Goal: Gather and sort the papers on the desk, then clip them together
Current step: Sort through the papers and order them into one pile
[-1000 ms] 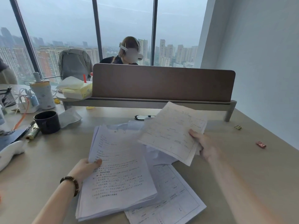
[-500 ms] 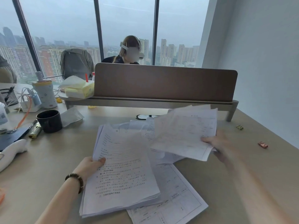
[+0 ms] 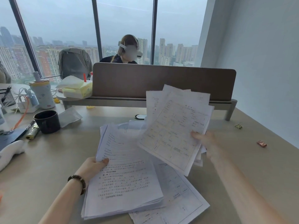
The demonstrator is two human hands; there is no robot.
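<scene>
Papers mid-gathering: left hand (image 3: pixel 93 165) grips thick stack (image 3: pixel 124 180) on desk (image 3: pixel 40 167); right hand (image 3: pixel 204 143) pinches loose sheets (image 3: pixel 174 131) aloft. Next: lay sheets squarely onto stack. Binder clips (image 3: pixel 261 143) wait right.

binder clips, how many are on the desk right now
2. A gold binder clip lies near the wall, right of the raised sheets. A rose binder clip lies closer, right of the right hand. More may be hidden under the papers.

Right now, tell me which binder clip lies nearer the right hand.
The pink binder clip, on the desk's right side, lies nearer the right hand. The gold binder clip sits farther back, toward the divider.
</scene>
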